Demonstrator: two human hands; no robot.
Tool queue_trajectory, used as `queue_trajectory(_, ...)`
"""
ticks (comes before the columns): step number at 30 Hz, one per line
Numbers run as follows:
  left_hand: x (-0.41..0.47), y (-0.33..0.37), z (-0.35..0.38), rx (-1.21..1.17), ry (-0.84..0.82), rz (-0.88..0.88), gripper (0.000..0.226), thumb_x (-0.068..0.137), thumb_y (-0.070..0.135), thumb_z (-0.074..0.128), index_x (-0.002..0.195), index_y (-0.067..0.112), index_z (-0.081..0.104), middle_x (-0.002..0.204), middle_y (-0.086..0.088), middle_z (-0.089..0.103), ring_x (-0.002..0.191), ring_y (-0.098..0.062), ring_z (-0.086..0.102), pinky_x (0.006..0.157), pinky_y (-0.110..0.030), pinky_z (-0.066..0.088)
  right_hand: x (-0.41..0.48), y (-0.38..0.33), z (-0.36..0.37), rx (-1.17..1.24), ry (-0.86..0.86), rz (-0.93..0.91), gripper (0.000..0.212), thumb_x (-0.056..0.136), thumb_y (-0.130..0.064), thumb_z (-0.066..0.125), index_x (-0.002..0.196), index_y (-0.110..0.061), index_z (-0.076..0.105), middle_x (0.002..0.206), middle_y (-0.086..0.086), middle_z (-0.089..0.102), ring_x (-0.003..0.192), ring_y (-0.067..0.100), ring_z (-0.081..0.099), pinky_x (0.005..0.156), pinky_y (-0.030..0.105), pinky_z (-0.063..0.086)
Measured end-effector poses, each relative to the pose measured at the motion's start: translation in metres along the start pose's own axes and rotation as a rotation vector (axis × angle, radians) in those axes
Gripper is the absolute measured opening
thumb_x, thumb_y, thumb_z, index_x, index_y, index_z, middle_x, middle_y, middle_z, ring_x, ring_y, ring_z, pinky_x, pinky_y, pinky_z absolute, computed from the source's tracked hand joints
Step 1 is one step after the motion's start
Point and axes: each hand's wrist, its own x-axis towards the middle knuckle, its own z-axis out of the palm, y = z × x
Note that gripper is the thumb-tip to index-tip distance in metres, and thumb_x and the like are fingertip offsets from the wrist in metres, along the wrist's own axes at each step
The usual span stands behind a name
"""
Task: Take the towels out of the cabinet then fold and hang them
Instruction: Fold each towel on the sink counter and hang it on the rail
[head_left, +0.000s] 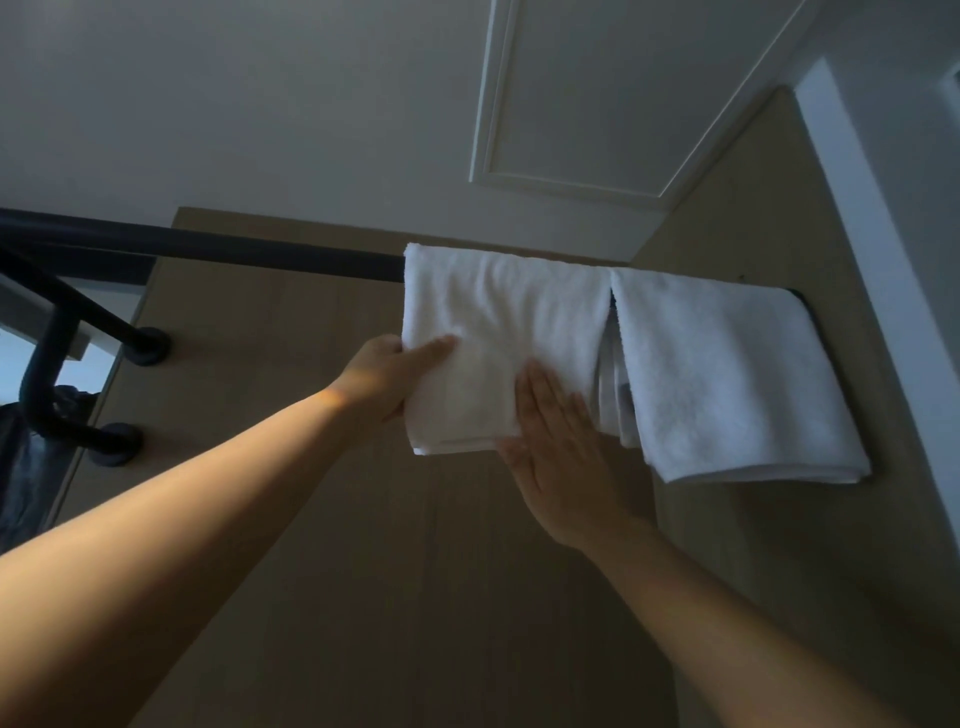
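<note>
I saw the left white folded terry towel (498, 312) as plain, and the right white folded terry towel (727, 374) matched it. The round metal rail (208, 247) was black. The tan flat wooden wall panel (363, 519) showed faint grain; the moulded framed panel (597, 104) looked off-white.

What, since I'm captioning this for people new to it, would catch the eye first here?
Two white towels hang side by side over a black rail: the left towel at mid-frame, the right towel beside it, near the rail's right end. Both bare arms reach up to the left towel: the left hand pinches its left edge, and the right hand lies flat on its lower front.
</note>
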Motion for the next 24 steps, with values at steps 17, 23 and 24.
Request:
queue_trajectory(17, -0.12, -0.09, 0.002, 0.791, -0.177, 0.085, 0.027, 0.073, 0.031, 0.081, 0.091, 0.018, 0.066, 0.085, 0.005, 0.07, 0.078, -0.008, 0.066, 0.074, -0.03, 0.055, -0.139, -0.035, -0.006, 0.284, -0.392, 0.219, 0.047, 0.097, -0.045, 0.049, 0.139, -0.025, 0.051, 0.144, -0.001, 0.05, 0.136, 0.015, 0.041, 0.111, 0.026, 0.032)
queue_trajectory(23, -0.238, -0.168, 0.026, 0.953, -0.404, 0.035, 0.031, 0.081, 0.043, 0.069, 0.103, 0.022, 0.06, 0.1, 0.007, 0.063, 0.092, -0.011, 0.059, 0.082, -0.027, 0.047, -0.254, -0.061, 0.005, 0.379, -0.626, 0.238, 0.032, 0.09, -0.035, 0.063, 0.12, -0.025, 0.065, 0.115, -0.007, 0.065, 0.109, 0.012, 0.06, 0.095, 0.03, 0.047)
queue_trajectory(24, -0.259, -0.182, 0.031, 0.963, -0.436, 0.007, 0.032, 0.082, 0.043, 0.068, 0.106, 0.022, 0.059, 0.104, 0.006, 0.063, 0.095, -0.012, 0.059, 0.083, -0.026, 0.045, -0.276, -0.067, 0.007, 0.396, -0.673, 0.25, 0.032, 0.09, -0.035, 0.064, 0.12, -0.025, 0.066, 0.114, -0.008, 0.066, 0.108, 0.011, 0.061, 0.094, 0.031, 0.048)
